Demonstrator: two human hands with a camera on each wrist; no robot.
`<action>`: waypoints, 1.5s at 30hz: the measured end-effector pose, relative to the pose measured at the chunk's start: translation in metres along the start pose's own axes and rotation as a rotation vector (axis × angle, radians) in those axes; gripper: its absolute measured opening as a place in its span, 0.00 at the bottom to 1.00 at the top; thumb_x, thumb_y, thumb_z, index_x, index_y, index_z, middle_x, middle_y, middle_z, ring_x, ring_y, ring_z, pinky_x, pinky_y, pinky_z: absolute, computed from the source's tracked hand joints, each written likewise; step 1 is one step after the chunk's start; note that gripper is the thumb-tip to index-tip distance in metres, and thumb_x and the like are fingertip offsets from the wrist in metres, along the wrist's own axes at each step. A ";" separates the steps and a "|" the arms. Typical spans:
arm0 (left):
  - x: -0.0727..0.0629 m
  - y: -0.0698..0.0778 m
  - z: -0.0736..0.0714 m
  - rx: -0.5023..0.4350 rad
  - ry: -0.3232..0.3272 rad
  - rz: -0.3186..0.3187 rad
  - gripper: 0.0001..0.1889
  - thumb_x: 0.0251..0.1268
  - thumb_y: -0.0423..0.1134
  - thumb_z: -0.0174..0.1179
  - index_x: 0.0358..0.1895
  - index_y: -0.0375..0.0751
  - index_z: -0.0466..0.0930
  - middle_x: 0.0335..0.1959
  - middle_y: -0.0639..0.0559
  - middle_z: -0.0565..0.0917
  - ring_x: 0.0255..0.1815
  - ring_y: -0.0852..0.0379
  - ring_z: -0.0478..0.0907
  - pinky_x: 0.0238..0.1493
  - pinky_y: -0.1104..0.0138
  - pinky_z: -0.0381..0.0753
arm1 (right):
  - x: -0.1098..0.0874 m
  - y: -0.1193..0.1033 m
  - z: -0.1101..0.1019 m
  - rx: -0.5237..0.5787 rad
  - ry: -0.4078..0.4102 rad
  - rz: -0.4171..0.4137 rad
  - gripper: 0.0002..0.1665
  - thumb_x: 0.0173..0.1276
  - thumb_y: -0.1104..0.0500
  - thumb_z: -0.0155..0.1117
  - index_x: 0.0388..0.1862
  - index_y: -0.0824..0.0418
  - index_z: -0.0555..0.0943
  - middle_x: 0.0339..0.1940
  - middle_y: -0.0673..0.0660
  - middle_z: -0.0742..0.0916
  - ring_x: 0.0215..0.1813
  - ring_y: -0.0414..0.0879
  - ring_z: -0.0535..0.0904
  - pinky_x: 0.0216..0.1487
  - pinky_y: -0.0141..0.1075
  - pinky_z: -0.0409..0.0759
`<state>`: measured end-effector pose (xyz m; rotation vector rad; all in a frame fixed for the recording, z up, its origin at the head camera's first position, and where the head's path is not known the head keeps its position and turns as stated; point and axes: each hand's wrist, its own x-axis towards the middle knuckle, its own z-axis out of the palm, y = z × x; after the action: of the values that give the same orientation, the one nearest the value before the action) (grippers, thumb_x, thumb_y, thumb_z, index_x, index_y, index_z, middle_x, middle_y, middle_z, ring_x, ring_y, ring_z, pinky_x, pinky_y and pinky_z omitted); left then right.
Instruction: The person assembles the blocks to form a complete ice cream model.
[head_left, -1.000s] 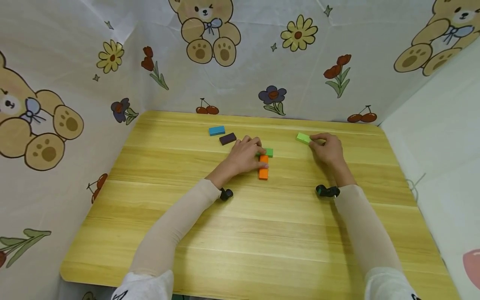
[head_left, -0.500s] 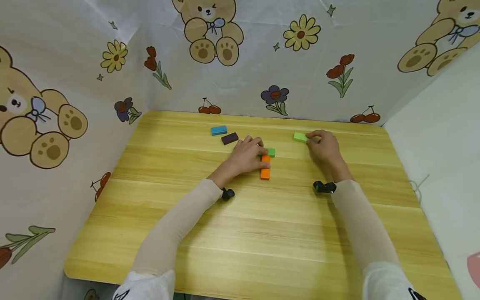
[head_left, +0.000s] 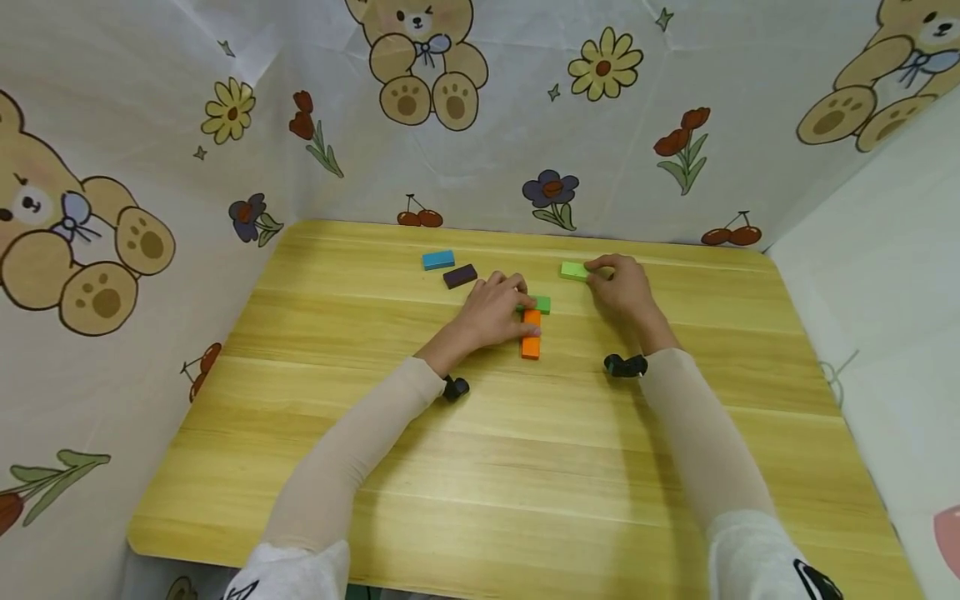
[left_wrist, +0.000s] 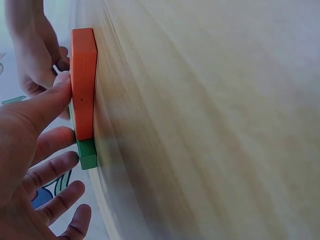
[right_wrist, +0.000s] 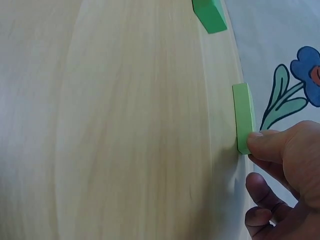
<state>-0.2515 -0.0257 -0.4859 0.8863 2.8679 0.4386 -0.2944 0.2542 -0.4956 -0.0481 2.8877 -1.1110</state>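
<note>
In the head view my left hand [head_left: 491,312] rests over two blocks at the table's middle. Its thumb touches the orange block [head_left: 531,347], and its index finger touches the green block [head_left: 543,305]. The orange block's far end meets the green one, which lies crosswise, as the left wrist view also shows with the orange block [left_wrist: 83,85]. My right hand [head_left: 625,292] pinches the right end of a light green block [head_left: 573,271] between thumb and index finger. The right wrist view shows this light green block [right_wrist: 243,117] close to the table's far edge; whether it touches the tabletop I cannot tell.
A blue block [head_left: 438,260] and a dark purple block [head_left: 460,276] lie beyond the left hand, slightly apart. The wooden table [head_left: 480,483] meets a cloth [head_left: 480,158] printed with bears and flowers at its far edge.
My right hand has moved left with the light green block, bringing it nearer the green and orange blocks. The left hand stays on its two blocks.
</note>
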 end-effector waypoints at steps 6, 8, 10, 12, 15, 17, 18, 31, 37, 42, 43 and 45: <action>0.001 -0.001 0.001 -0.011 -0.012 0.003 0.32 0.70 0.68 0.67 0.70 0.59 0.85 0.66 0.56 0.77 0.61 0.50 0.69 0.55 0.57 0.68 | 0.003 -0.012 0.009 0.027 -0.037 -0.001 0.19 0.82 0.57 0.63 0.66 0.59 0.86 0.76 0.66 0.80 0.51 0.55 0.74 0.57 0.49 0.74; 0.000 -0.001 0.002 -0.018 -0.009 0.003 0.31 0.70 0.68 0.67 0.70 0.58 0.85 0.66 0.56 0.77 0.61 0.51 0.69 0.55 0.57 0.68 | 0.004 -0.017 0.011 0.037 -0.048 -0.003 0.19 0.82 0.58 0.63 0.67 0.60 0.86 0.76 0.66 0.80 0.54 0.57 0.74 0.60 0.52 0.75; 0.000 -0.001 0.002 -0.026 0.001 0.009 0.31 0.70 0.68 0.67 0.70 0.57 0.85 0.66 0.56 0.77 0.60 0.51 0.69 0.55 0.56 0.68 | 0.005 -0.020 0.013 0.040 -0.056 -0.005 0.19 0.82 0.58 0.63 0.66 0.59 0.86 0.76 0.66 0.80 0.54 0.56 0.74 0.59 0.50 0.75; 0.000 -0.001 0.003 -0.031 0.012 0.012 0.31 0.69 0.67 0.68 0.69 0.57 0.86 0.65 0.55 0.78 0.59 0.51 0.68 0.55 0.56 0.68 | 0.007 -0.023 0.015 0.045 -0.063 -0.014 0.19 0.81 0.58 0.63 0.66 0.59 0.86 0.77 0.65 0.80 0.51 0.56 0.74 0.58 0.50 0.74; 0.001 -0.002 0.003 -0.030 0.020 0.013 0.31 0.69 0.67 0.69 0.68 0.56 0.87 0.63 0.56 0.78 0.58 0.51 0.68 0.54 0.57 0.68 | 0.010 -0.026 0.018 0.042 -0.067 -0.034 0.19 0.81 0.58 0.64 0.66 0.59 0.87 0.77 0.65 0.80 0.53 0.56 0.74 0.59 0.50 0.75; 0.001 -0.002 0.003 -0.029 0.021 0.012 0.31 0.68 0.67 0.69 0.68 0.57 0.87 0.63 0.57 0.78 0.58 0.52 0.67 0.54 0.57 0.68 | 0.013 -0.028 0.021 0.044 -0.066 -0.044 0.18 0.81 0.58 0.64 0.65 0.59 0.87 0.76 0.65 0.80 0.56 0.56 0.75 0.64 0.53 0.75; 0.002 -0.002 0.003 -0.026 0.021 0.012 0.31 0.68 0.68 0.69 0.68 0.57 0.87 0.62 0.57 0.78 0.58 0.52 0.67 0.54 0.57 0.68 | 0.014 -0.029 0.022 0.046 -0.066 -0.051 0.18 0.80 0.58 0.64 0.65 0.60 0.87 0.76 0.65 0.81 0.57 0.57 0.75 0.65 0.53 0.75; 0.003 -0.001 0.002 -0.021 0.013 0.006 0.31 0.69 0.68 0.68 0.70 0.60 0.85 0.65 0.57 0.77 0.59 0.51 0.69 0.53 0.58 0.68 | 0.019 -0.040 0.035 0.038 -0.090 -0.089 0.18 0.80 0.57 0.65 0.65 0.58 0.87 0.74 0.63 0.82 0.59 0.57 0.77 0.67 0.56 0.77; 0.001 -0.002 0.003 -0.024 0.020 0.008 0.31 0.69 0.68 0.67 0.70 0.60 0.85 0.65 0.57 0.77 0.58 0.51 0.68 0.52 0.58 0.68 | 0.020 -0.045 0.037 0.025 -0.098 -0.095 0.18 0.80 0.57 0.65 0.64 0.57 0.88 0.75 0.61 0.83 0.53 0.57 0.78 0.62 0.53 0.78; 0.000 -0.001 0.002 -0.020 0.024 0.003 0.31 0.69 0.68 0.68 0.70 0.60 0.85 0.65 0.57 0.77 0.58 0.51 0.68 0.53 0.58 0.69 | 0.021 -0.046 0.037 0.019 -0.104 -0.097 0.17 0.80 0.57 0.65 0.64 0.57 0.88 0.75 0.61 0.82 0.54 0.57 0.78 0.64 0.55 0.78; 0.000 -0.001 0.002 -0.018 0.023 0.002 0.31 0.69 0.68 0.67 0.70 0.60 0.85 0.65 0.57 0.77 0.58 0.51 0.68 0.53 0.57 0.69 | 0.021 -0.046 0.037 0.020 -0.106 -0.096 0.17 0.80 0.57 0.65 0.64 0.56 0.88 0.75 0.61 0.82 0.54 0.57 0.78 0.65 0.55 0.78; -0.001 -0.002 0.002 -0.018 0.025 0.005 0.31 0.69 0.68 0.67 0.70 0.59 0.85 0.65 0.57 0.77 0.59 0.51 0.68 0.54 0.57 0.69 | 0.021 -0.047 0.038 0.023 -0.109 -0.092 0.17 0.80 0.57 0.65 0.64 0.56 0.88 0.75 0.60 0.82 0.55 0.57 0.78 0.65 0.55 0.78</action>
<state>-0.2512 -0.0268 -0.4886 0.8910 2.8800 0.4782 -0.3125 0.1933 -0.4932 -0.2347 2.8012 -1.1180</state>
